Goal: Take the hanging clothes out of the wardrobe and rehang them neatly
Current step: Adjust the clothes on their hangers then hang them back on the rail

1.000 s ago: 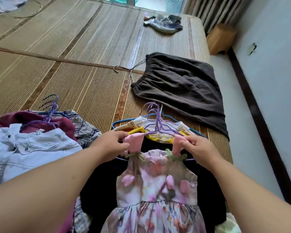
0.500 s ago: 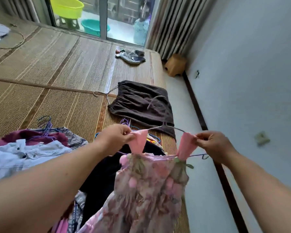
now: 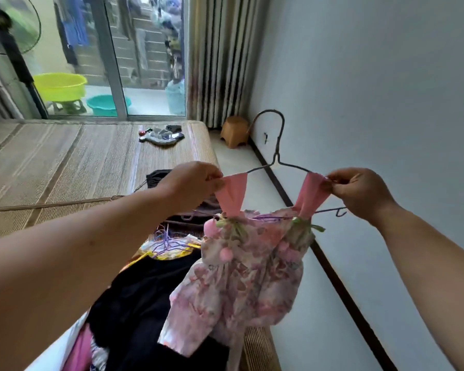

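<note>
One end of the hanger (image 3: 277, 156) is hidden under the left hand (image 3: 190, 186); the fan (image 3: 8, 30) is blurred.

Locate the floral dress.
The dress hangs centre-right in the head view on a wire hanger, its straps pinched by the left hand and right hand, above dark clothes.

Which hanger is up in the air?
The grey wire hanger, with the flowery dress on it; the left hand and right hand pinch its pink straps. The purple hangers lie on the clothes pile below.
</note>
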Demonstrator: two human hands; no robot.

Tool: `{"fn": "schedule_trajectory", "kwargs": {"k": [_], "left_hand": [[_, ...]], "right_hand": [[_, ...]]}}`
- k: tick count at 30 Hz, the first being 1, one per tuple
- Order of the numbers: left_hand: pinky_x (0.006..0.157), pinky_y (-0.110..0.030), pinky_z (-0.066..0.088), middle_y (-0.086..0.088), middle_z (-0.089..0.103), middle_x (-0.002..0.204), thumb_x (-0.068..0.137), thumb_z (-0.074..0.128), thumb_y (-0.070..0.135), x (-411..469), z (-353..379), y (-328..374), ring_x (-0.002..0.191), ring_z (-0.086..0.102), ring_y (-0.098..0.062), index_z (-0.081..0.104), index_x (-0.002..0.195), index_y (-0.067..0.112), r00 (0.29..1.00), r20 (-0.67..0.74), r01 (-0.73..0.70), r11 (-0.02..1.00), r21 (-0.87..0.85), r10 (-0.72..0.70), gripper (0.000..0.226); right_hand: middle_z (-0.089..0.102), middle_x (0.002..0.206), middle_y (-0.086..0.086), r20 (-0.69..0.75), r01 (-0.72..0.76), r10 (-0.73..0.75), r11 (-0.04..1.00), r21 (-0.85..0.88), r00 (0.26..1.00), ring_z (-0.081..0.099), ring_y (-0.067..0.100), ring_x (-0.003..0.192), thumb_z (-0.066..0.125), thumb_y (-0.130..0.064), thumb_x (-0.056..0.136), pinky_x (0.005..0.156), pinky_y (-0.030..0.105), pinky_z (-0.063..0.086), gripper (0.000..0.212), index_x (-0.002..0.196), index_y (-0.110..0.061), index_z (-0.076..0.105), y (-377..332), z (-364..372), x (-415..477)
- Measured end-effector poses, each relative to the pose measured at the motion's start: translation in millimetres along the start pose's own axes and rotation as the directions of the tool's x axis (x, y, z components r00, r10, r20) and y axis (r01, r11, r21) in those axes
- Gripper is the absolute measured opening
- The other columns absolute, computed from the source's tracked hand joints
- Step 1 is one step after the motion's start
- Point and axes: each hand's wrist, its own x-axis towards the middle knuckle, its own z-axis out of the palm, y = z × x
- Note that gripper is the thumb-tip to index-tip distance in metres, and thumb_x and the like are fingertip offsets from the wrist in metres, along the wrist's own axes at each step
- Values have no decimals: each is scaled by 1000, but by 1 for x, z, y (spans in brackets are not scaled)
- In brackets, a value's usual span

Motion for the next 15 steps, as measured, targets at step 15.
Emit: {"fn": "schedule_trajectory", "kwargs": {"k": [15], "left_hand": [[50, -26, 32, 6, 56, 69, 96, 51, 36, 128, 223, 203, 58, 48, -9, 68, 95, 20, 981, -7, 194, 981, 2, -194, 24]], "right_hand": [[72, 88, -2, 118, 54, -56, 998, 17, 991, 64, 19, 91, 65, -15, 84, 78, 25, 44, 12, 88, -20, 75, 247, -160, 122]]}}
